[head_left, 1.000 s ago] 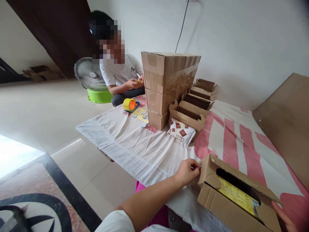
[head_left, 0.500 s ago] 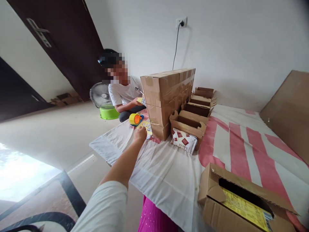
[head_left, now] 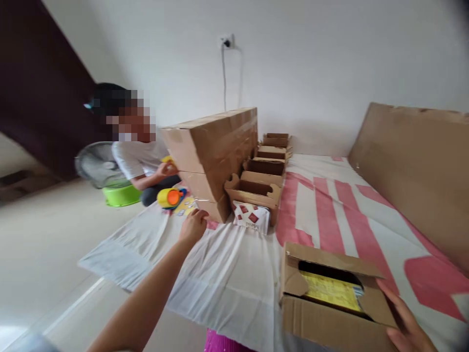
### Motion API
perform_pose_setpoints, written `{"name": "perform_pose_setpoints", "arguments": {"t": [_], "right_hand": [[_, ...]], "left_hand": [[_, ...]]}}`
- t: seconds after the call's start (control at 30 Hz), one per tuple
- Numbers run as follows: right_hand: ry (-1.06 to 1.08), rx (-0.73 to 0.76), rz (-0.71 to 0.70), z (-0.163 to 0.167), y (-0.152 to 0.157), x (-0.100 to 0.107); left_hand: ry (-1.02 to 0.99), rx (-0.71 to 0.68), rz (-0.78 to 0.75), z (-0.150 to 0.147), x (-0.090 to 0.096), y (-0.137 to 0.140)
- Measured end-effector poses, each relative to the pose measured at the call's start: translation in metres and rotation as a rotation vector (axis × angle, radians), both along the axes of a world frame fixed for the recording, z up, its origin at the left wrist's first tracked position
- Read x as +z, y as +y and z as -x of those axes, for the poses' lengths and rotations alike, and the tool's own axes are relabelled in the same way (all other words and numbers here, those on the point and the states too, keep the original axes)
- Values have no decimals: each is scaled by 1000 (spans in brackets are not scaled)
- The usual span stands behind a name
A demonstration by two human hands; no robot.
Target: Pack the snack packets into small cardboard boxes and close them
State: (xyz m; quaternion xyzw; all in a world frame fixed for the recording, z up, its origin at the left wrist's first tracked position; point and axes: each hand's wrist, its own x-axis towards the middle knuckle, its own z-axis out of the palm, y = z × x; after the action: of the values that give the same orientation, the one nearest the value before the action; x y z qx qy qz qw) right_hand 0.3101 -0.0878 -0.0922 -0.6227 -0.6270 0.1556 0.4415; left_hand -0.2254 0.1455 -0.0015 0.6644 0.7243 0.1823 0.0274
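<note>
My left hand (head_left: 194,225) reaches out to the foot of a tall stack of taped cardboard boxes (head_left: 208,146). Its fingers are curled closed; whatever may be in them is hidden. Beside it lie a yellow printed sheet (head_left: 186,207) and a tape dispenser (head_left: 170,197) with a yellow roll, orange core and blue base. At the lower right, my right hand (head_left: 408,322) grips the right end of an open-topped cardboard box (head_left: 330,320), thumb in front and fingers along the far side. Inside that box a yellow printed packet (head_left: 331,291) shows through the opening.
A row of open cardboard boxes (head_left: 252,188) runs toward the wall, with a white packet with red-brown diamonds (head_left: 251,215) against the nearest. Another person (head_left: 135,156) crouches behind the stack, holding something yellow. A large cardboard sheet (head_left: 414,171) leans at the right.
The view has swung right, shifting everything left. My right hand has come into view on the cardboard box, which sits straighter. My left hand is still near the stack's foot.
</note>
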Motion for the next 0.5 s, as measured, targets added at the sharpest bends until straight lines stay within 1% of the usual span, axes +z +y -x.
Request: {"name": "perform_pose_setpoints", "arguments": {"t": [0.03,0.07,0.13,0.2,0.23,0.27,0.3,0.33,0.37,0.4,0.43,0.5], "right_hand": [[20,25,18,1,-1,5],[42,53,33,3,-2,9],[74,97,50,5,-5,13],[82,122,81,8,-10,13],[72,132,95,9,-13,12],[54,137,96,11,-16,11],[27,142,87,14,-18,11],[-4,141,73,16,-21,12],[-36,139,57,20,-23,14],[-64,139,46,23,-24,18],[-86,139,40,26,-25,22],[-124,138,47,31,-25,31]], "left_hand": [[-22,-73,-24,-19,-2,-14],[-56,-177,-59,-40,-4,-31],[-236,-496,-240,-80,-4,-66],[-394,-754,-336,-119,4,-98],[-458,-868,-359,-137,10,-112],[-490,-980,-345,-154,18,-124],[-475,-1092,-301,-170,25,-133],[-414,-1194,-239,-184,32,-140],[-318,-1261,-177,-196,37,-145],[-208,-1286,-132,-206,40,-149],[-102,-1266,-112,-214,42,-150],[37,-1143,-143,-223,42,-150]]}}
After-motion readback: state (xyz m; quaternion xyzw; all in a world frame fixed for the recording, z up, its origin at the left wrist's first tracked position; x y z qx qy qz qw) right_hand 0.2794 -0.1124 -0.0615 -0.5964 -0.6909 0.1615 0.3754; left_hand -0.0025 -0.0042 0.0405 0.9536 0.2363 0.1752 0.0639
